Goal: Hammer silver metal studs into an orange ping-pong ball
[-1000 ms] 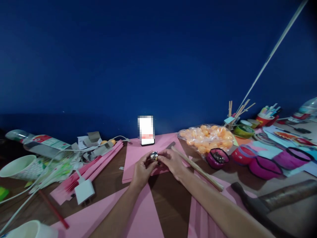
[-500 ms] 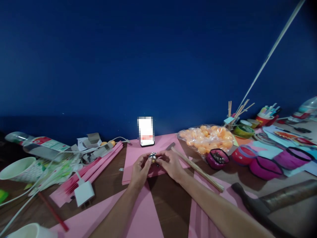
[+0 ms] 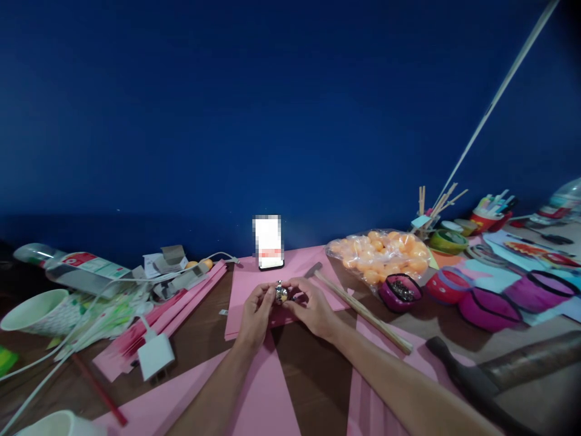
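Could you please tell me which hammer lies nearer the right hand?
The slim, pale-handled hammer; the thick, dark-handled hammer lies farther from the right hand.

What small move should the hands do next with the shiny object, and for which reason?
I would probably firm the pinch of the left hand before easing the right hand: the small, rounded shiny object sits between both hands' fingertips, over pink sheets, and might roll if released.
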Available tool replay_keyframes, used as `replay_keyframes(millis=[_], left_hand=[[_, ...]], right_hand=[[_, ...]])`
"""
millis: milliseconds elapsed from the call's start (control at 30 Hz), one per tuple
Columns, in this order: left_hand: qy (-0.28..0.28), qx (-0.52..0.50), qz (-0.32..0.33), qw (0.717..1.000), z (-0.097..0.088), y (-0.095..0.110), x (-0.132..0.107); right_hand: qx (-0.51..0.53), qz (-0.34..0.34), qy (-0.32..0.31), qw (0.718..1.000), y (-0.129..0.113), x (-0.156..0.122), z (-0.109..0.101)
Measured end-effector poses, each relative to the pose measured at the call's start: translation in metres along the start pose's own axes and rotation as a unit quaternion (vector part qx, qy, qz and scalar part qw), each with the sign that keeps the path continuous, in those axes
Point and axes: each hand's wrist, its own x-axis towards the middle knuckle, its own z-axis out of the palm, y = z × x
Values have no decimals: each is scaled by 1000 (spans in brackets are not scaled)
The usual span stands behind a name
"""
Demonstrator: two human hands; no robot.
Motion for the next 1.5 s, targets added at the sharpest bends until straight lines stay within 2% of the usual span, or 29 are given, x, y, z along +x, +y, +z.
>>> replay_keyframes(millis=[133,267,600,833,1067,1500], left_hand=[[13,-33,-6,999,1,-1,1],[26,-24,3,999,1,0,2],[-41,38,6,998,1,6,-2],[-38,47,10,998,0,5,0],[-25,118,46,992,1,6,1],[-57,38,22,997,7,17,-6]], right_hand=[[5,-2,-11,1000,4,-1,2],[15,6,-17,1000,7,-1,3],[-12,-6,10,1000,6,-1,3],[-25,-16,5,1000,7,-3,4],[-50,-17,2,999,6,-2,2],[-70,-11,11,997,3,-3,0]])
